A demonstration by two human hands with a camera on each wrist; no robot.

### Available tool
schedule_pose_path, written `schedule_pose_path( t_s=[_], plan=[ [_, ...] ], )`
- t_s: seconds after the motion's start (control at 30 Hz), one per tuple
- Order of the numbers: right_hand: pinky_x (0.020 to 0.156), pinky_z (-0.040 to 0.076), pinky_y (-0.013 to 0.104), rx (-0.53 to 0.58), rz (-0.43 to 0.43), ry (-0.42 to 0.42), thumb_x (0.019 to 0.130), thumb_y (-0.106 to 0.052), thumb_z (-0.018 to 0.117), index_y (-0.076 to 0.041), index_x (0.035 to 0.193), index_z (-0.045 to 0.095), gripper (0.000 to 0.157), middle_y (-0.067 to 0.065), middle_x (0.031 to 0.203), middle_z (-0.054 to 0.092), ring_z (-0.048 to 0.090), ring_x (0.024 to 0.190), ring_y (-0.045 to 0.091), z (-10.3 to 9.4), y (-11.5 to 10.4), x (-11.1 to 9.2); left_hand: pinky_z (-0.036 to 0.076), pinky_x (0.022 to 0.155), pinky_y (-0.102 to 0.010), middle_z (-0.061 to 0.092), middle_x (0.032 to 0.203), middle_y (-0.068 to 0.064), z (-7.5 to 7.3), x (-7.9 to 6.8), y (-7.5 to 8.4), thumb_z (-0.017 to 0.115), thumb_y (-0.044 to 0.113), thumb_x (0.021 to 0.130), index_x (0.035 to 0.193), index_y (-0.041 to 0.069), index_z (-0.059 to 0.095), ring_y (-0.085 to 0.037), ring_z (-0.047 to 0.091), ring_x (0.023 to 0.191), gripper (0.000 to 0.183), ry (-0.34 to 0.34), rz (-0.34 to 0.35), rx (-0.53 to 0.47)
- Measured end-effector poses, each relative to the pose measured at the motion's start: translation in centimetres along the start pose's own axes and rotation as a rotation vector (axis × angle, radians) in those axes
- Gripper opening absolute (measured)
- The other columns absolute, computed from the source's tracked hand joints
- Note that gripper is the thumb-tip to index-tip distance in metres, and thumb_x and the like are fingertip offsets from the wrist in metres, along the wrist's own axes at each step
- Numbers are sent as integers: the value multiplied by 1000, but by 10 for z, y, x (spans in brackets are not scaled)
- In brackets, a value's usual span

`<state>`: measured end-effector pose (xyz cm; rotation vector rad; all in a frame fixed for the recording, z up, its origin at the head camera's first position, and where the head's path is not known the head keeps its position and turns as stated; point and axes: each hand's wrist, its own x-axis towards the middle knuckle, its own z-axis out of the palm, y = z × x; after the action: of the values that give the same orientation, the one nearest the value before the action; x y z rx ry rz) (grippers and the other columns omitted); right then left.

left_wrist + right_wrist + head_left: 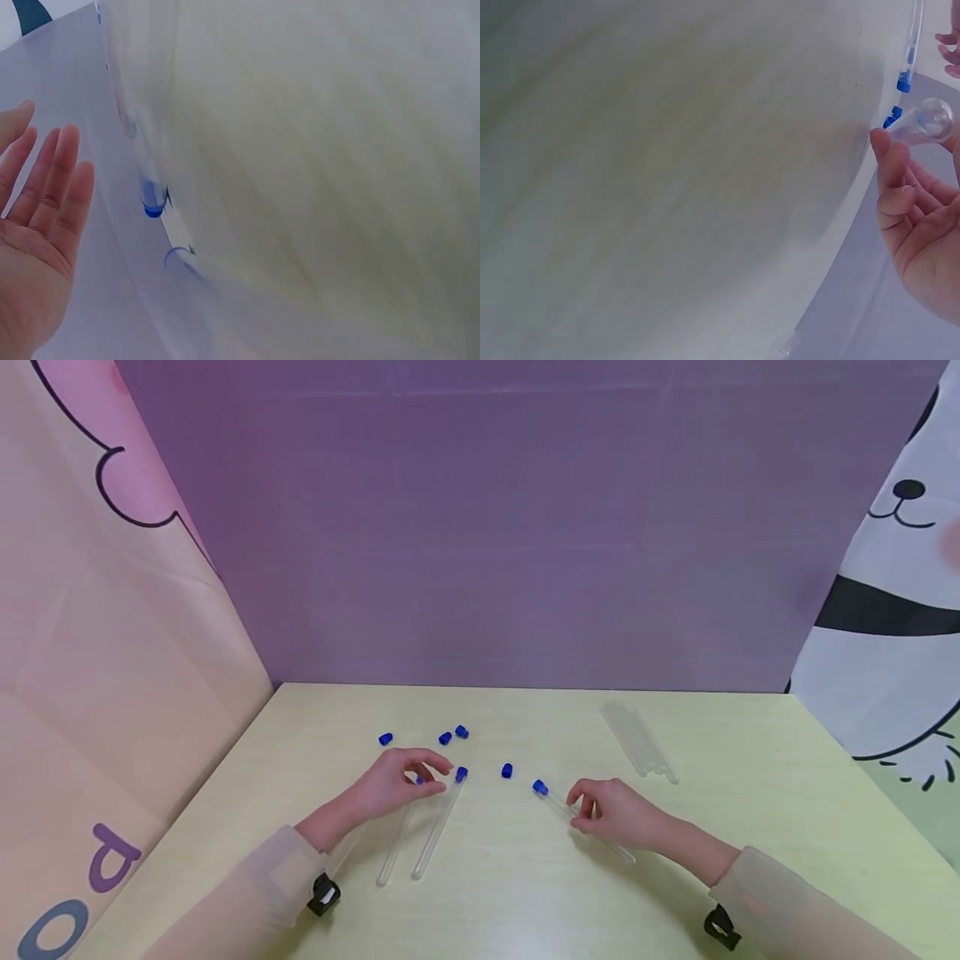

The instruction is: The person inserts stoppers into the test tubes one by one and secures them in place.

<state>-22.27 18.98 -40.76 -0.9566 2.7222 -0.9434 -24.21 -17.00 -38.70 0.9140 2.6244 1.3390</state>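
Observation:
In the head view my right hand [621, 814] pinches a clear test tube [617, 850] with a blue cap [540, 787] on its far end. The right wrist view has the tube's rounded bottom [935, 118] pointing at the camera beside my fingertips. My left hand [401, 783] is empty, its fingers parted over the left side of the table. Just right of its fingertips lies another blue-capped test tube [437, 833]. A second tube [392, 853] lies beneath that hand, and a third is partly hidden under the left wrist.
Several loose blue caps lie on the pale table [510, 893], one cap [507, 771] between the hands and another cap [386, 739] farther left. A row of uncapped clear tubes [637, 739] lies at the back right. A purple backdrop [525, 527] rises behind the table.

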Motion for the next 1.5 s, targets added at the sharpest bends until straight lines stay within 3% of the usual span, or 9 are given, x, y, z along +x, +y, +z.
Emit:
schedule_pose_path(
  t_s=[0.4,0.63,0.77,1.1,1.5],
  plan=[
    [52,43,23,-38,47,-21,86,-7,72,-3,100,59,20,-9,60,49,43,49,3,0,-9,2,55,70,-25,68,110,-14,-10,0,-4,75,6,85,110,0,69,-22,64,88,27,-40,-24,42],
    [48,37,24,48,160,-75,89,-8,70,-1,110,55,27,-4,52,49,44,43,9,4,-16,4,55,70,-24,68,110,-15,-11,1,-4,75,5,85,110,0,69,-22,64,88,26,-44,-16,49],
    [48,40,25,100,195,-80,89,-8,70,0,116,52,33,-1,52,51,49,43,12,6,-15,4,54,70,-24,68,109,-12,-10,3,-2,75,7,85,110,1,69,-19,64,88,26,-46,-14,68],
    [51,53,31,255,211,-77,91,-3,66,5,126,46,41,3,58,58,60,48,20,9,-17,6,54,72,-24,68,108,-9,-3,11,6,75,10,86,111,3,69,-18,63,88,26,-53,-49,55],
    [53,54,31,284,191,-91,92,-3,65,6,128,45,43,4,61,61,63,50,20,7,-16,4,54,71,-24,68,107,-12,7,22,11,73,7,87,111,1,69,-19,63,90,26,-79,-20,36]
  ],
)
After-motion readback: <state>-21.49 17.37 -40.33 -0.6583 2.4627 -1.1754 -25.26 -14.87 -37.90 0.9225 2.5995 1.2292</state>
